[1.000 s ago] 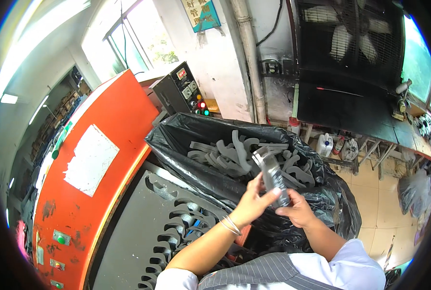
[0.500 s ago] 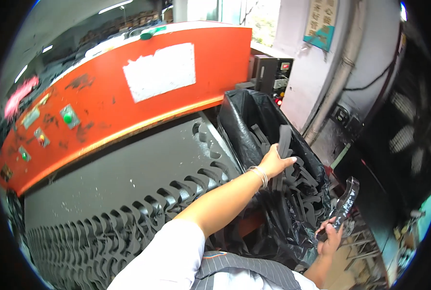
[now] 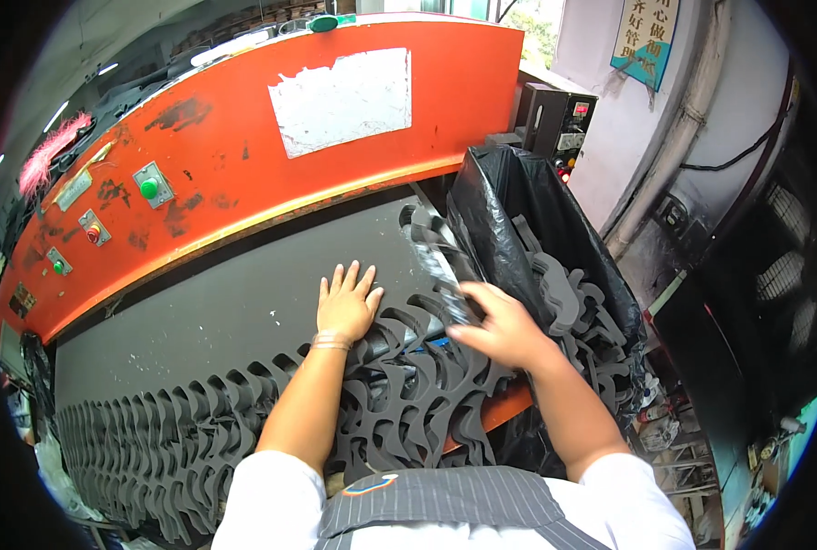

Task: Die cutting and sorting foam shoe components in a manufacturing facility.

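My left hand [image 3: 346,307] lies flat with its fingers spread on a dark grey foam sheet [image 3: 216,312], just behind the cut edge. My right hand [image 3: 504,325] grips a cutting die [image 3: 440,266], a narrow, curved, shiny dark band blurred by motion. The die is over the sheet's right end, near a curved cut-out [image 3: 406,217]; whether it touches the foam I cannot tell. Toward my body, the sheet turns into a web of curved foam leftovers [image 3: 179,440] in rows. Right of the sheet, a black plastic bag [image 3: 482,206] holds several curved foam pieces [image 3: 559,293].
A large orange press beam [image 3: 207,174] with green and red buttons spans the sheet's far side. Behind the bag stands a dark control box [image 3: 541,119] beside a white pillar. A pipe [image 3: 669,156] runs down the wall, with a dark fan-like unit [image 3: 784,238] farther right.
My left hand has left the bag, without the foam piece it held, and now rests on the sheet. My right hand has brought the cutting die leftward from beside the bag to over the sheet.
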### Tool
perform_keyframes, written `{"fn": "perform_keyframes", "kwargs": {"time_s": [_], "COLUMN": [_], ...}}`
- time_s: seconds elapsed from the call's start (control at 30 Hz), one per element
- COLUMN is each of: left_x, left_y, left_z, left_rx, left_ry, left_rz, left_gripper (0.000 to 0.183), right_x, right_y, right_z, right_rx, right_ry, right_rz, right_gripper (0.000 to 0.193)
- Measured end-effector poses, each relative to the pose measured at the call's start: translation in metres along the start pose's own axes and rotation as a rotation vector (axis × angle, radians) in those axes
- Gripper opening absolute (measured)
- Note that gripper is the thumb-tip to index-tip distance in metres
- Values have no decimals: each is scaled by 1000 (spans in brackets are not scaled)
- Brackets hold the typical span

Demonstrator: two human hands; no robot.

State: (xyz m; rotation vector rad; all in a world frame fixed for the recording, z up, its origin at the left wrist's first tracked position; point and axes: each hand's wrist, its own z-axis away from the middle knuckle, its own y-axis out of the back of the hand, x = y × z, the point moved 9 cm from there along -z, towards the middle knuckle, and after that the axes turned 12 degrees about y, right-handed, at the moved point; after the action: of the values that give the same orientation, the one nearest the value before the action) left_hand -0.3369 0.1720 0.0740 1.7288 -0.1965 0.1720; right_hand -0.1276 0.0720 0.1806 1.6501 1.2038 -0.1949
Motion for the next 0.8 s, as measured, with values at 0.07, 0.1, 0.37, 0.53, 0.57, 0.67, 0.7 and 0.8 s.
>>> {"fn": "perform_keyframes", "kwargs": {"time_s": [0.07, 0.1, 0.37, 0.53, 0.57, 0.67, 0.7, 0.8], "left_x": [11, 8, -1, 42, 52, 68, 76, 83], "left_y": [1, 1, -5, -18, -23, -39, -42, -40], "left_z": [-4, -5, -36, -91, -99, -103, -106, -107], "left_rx": [14, 27, -97, -172, -184, -121, -144, -183], "left_ry": [-22, -15, 52, 72, 94, 31, 7, -14], "left_rz": [4, 4, 104, 587, 628, 469, 455, 559], "left_gripper": [53, 53, 56, 64, 64, 62, 62, 60], "right_x": [35, 48, 127, 152, 158, 167, 173, 184], "right_y": [-31, -50, -67, -45, -42, -31, -27, -24], "right_z": [-49, -72, -88, -95, -95, -92, -92, -94], "right_rx": [-63, -129, -121, -47, -14, 55, 62, 69], "right_ry": [27, -58, -60, 37, 27, 76, 90, 139], "right_rz": [94, 179, 252, 215, 185, 150, 159, 142], "right_gripper": [52, 54, 85, 94, 81, 55, 56, 52]}}
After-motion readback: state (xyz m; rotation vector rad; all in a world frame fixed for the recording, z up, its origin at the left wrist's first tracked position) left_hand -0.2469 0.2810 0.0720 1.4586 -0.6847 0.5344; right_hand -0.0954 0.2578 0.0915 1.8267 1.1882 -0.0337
